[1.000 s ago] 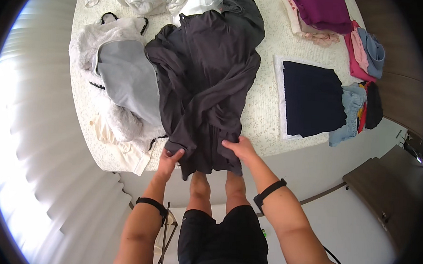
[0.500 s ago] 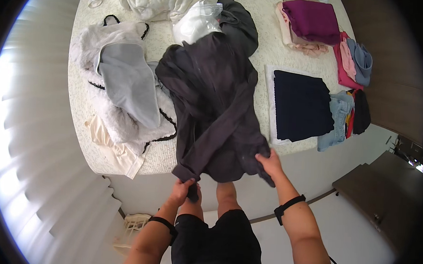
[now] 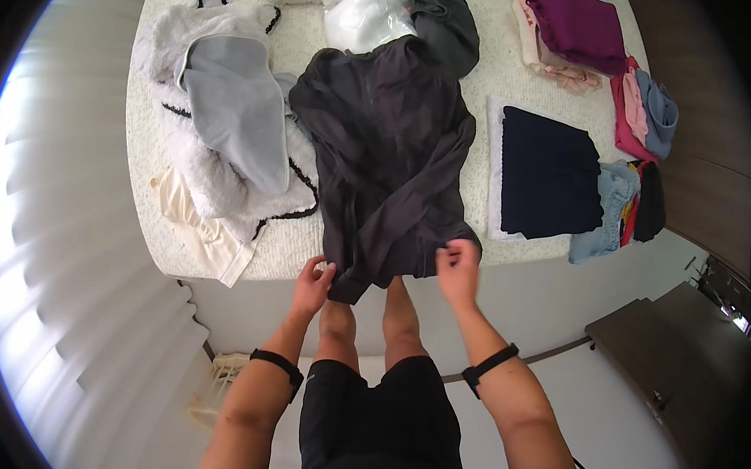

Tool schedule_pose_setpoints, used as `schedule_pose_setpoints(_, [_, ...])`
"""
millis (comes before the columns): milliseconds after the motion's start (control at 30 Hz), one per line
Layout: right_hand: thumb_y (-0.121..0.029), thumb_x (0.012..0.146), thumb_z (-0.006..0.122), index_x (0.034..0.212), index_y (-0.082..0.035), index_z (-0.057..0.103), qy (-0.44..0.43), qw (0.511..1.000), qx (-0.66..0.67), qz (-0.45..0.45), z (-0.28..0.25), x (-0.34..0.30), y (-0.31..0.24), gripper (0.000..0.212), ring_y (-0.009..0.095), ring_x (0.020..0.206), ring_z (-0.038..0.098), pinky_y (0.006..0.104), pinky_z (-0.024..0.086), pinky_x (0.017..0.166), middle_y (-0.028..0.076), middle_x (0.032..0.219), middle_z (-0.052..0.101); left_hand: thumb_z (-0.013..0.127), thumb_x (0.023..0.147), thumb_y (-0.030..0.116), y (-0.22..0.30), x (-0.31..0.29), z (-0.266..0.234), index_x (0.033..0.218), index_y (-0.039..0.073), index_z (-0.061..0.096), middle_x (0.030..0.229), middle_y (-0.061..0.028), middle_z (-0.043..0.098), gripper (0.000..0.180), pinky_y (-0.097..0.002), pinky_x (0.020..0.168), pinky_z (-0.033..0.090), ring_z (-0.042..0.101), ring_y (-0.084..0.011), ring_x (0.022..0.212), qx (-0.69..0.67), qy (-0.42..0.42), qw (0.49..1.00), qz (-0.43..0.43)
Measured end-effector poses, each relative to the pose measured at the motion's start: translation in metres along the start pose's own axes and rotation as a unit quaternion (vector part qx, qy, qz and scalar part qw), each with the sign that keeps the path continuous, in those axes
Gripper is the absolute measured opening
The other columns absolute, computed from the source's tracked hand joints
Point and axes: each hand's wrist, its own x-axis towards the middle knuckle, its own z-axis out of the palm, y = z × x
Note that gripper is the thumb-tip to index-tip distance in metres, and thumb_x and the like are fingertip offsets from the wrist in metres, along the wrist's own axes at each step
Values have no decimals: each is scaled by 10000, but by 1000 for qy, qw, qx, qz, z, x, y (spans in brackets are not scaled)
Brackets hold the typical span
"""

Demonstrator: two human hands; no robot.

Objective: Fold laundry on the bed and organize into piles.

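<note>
A dark charcoal zip jacket (image 3: 389,142) lies spread on the bed with its collar at the far end. Its sleeves come down over the front, and the lower end reaches past the bed's near edge. At the lower left side of the jacket, my left hand (image 3: 312,286) pinches the edge beside a hanging sleeve end. My right hand (image 3: 458,271) has its fingers pinched on the lower right corner; the fingertips are partly hidden.
Left of the jacket lie a white fluffy garment (image 3: 213,179) with black trim, a grey cloth (image 3: 237,113) and a cream garment (image 3: 198,225). A clear plastic bag (image 3: 370,18) is beyond the collar. Folded navy cloth (image 3: 553,176), jeans (image 3: 604,208) and purple cloth (image 3: 577,28) are stacked right.
Both hands have moved away from me and closer together. The jacket's lower part now lies flatter and straighter, and the sleeve end has left my left hand.
</note>
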Motion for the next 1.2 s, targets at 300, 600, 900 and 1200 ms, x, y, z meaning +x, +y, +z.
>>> schedule_pose_setpoints(300, [-237,754,674,845,17,651,-252,957,12,141,91,-29,-33,271,228,685,633,379,481,633,118,750,667,633,937,208,0,23,-42,815,33,646,729,-11,614,214,-282,707,509,584,-103,709,79,-3,997,-25])
schedule_pose_setpoints(600, [4,786,620,1057,-14,560,207,904,-262,-268,-82,24,-72,278,334,958,585,443,464,882,170,1001,596,526,1002,261,-14,21,-54,902,129,551,856,38,552,167,-277,782,465,516,-79,810,-127,-105,986,-28])
schedule_pose_setpoints(900, [-297,882,700,1280,41,518,-258,929,148,220,112,-63,-16,553,202,965,645,322,500,845,141,1053,670,465,1017,450,21,-27,1,1204,93,538,950,-69,624,409,-354,664,543,644,-214,753,-187,-258,906,-280])
schedule_pose_setpoints(1200, [-182,973,588,1183,2,621,-320,692,510,397,51,-52,-29,281,123,996,632,276,503,881,57,1103,674,595,989,280,8,-7,29,1037,5,653,821,-2,607,286,-262,854,454,550,-116,849,22,-203,978,-39])
